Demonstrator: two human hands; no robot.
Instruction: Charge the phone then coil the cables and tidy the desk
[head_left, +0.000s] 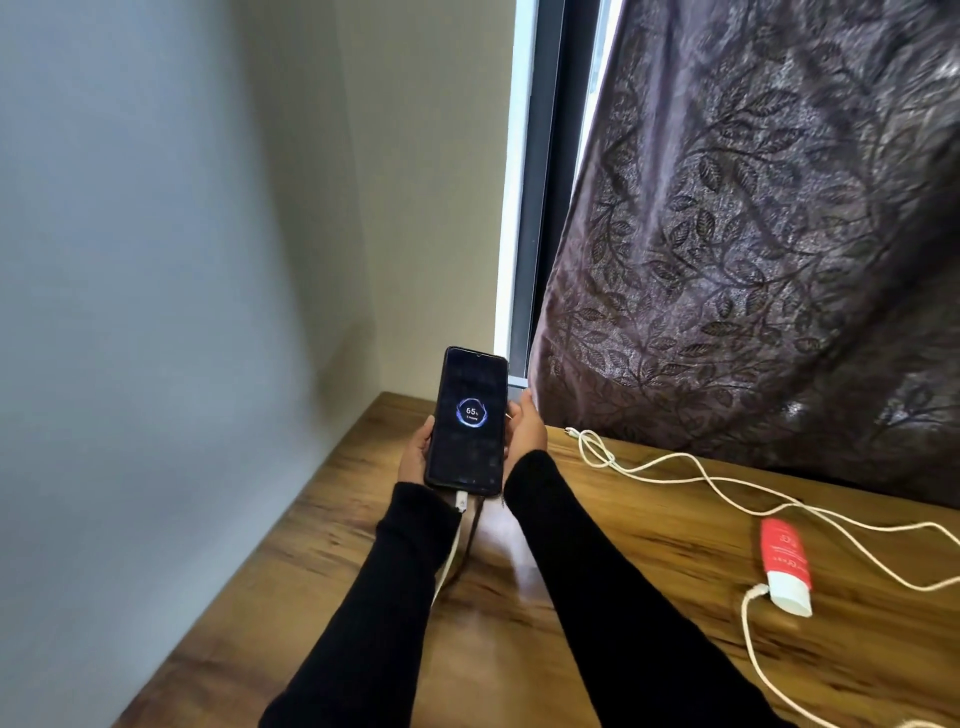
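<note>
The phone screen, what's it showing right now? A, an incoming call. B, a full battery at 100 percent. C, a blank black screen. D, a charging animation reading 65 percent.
D: the phone, held upright between the left hand and the right hand, shows a glowing ring with 65% in its middle, and a white cable is plugged into its bottom edge.

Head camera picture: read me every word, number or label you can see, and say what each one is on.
"65%": phone screen, inside a glowing ring.
Small line under it: too small to read.
Print on the red and white tube: blurred, unreadable.
No other text shows.
</note>
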